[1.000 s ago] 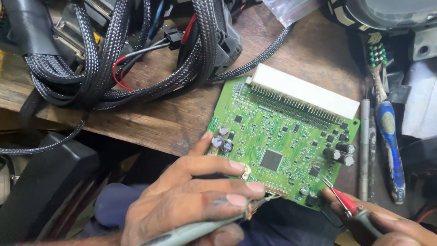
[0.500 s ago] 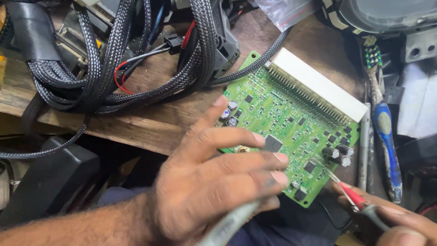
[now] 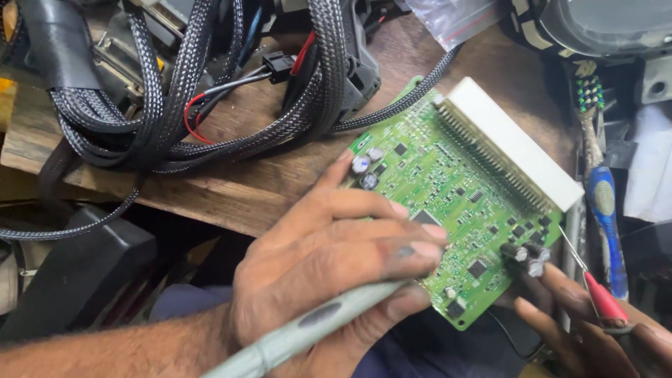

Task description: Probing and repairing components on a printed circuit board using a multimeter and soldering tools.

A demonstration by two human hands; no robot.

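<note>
A green circuit board (image 3: 465,185) with a long white connector (image 3: 514,150) along its far edge lies tilted over the front edge of a wooden bench (image 3: 238,192). My left hand (image 3: 329,269) rests its fingers on the board's near left part and grips a grey pen-shaped tool (image 3: 308,330) that runs down to the bottom edge of the view. At the lower right, my right hand (image 3: 595,336) holds a red-handled probe (image 3: 602,302) with a thin metal tip. Its fingers touch the board's right corner near the black capacitors (image 3: 525,257).
Thick black braided cable bundles (image 3: 175,91) with red and black wires cover the back left of the bench. A blue-handled brush (image 3: 603,206) lies to the right of the board. A black box (image 3: 70,273) sits below the bench at left, and a clear plastic bag (image 3: 455,17) lies at the top.
My left hand has moved up over the board's near side with the grey tool. The board has turned and lifted at its near end. My right hand stays at the lower right with the probe.
</note>
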